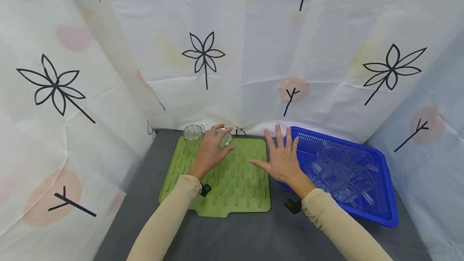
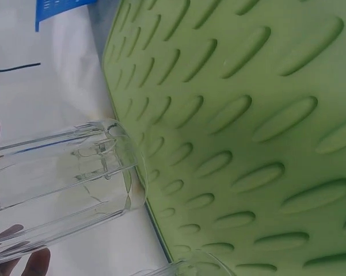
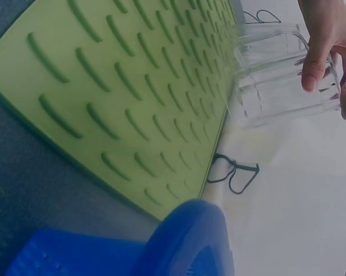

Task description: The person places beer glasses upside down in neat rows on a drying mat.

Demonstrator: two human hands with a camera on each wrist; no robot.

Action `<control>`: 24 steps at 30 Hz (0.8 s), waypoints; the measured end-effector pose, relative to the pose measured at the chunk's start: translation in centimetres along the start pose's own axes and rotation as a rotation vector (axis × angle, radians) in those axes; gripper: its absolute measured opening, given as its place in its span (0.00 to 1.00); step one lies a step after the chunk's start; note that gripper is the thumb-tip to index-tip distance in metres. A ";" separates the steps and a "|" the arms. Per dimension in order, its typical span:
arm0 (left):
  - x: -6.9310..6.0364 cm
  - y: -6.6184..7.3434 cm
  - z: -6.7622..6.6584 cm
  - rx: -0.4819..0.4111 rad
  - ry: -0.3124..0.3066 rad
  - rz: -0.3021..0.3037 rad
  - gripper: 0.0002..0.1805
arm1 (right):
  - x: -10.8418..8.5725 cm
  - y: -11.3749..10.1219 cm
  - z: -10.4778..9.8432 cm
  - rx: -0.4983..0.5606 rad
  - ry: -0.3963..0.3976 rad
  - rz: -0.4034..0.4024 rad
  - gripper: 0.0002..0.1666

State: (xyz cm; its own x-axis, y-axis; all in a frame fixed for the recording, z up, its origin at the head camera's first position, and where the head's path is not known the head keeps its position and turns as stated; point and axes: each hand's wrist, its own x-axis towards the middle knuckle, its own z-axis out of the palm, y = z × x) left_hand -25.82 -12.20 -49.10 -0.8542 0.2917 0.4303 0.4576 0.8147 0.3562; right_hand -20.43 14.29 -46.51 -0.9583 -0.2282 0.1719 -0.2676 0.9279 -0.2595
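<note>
At the back of the green drying mat [image 1: 235,184], my left hand [image 1: 210,150] grips a clear glass mug [image 1: 226,138] with thumb and fingers around its upper part. In the left wrist view, this mug [image 2: 63,195] stands with its far end at the mat's edge; a handle shows through the glass. A second glass mug [image 1: 193,133] stands just left of it on the mat. My right hand [image 1: 282,162] hovers with fingers spread between the mat and the blue basket [image 1: 389,208], holding nothing.
Several clear glass mugs [image 1: 344,168] lie together in the basket on the right. A patterned white curtain [image 1: 239,51] hangs close behind the mat and at both sides. Dark grey cloth covers the table [image 1: 239,241].
</note>
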 end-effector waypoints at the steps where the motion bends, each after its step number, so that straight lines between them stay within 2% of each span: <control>1: 0.1 0.0 0.1 0.000 -0.012 -0.010 0.38 | -0.1 0.1 -0.1 -0.001 -0.007 0.004 0.68; 10: 0.7 -0.4 1.2 0.016 -0.082 -0.074 0.38 | -0.3 0.5 -0.6 -0.004 -0.050 0.022 0.67; 16: 1.1 -0.7 1.9 0.014 -0.075 -0.072 0.38 | -0.2 0.9 -0.6 -0.019 -0.054 0.026 0.67; 24: 1.6 -1.0 2.8 0.022 -0.070 -0.108 0.39 | -0.4 1.4 -0.5 -0.018 -0.071 0.030 0.66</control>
State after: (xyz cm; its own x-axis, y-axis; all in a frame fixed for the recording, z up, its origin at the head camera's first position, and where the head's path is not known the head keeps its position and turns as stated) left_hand -28.35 -11.09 -51.10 -0.9138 0.2353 0.3310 0.3571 0.8536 0.3792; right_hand -20.40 15.78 -46.47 -0.9708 -0.2199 0.0963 -0.2373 0.9398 -0.2461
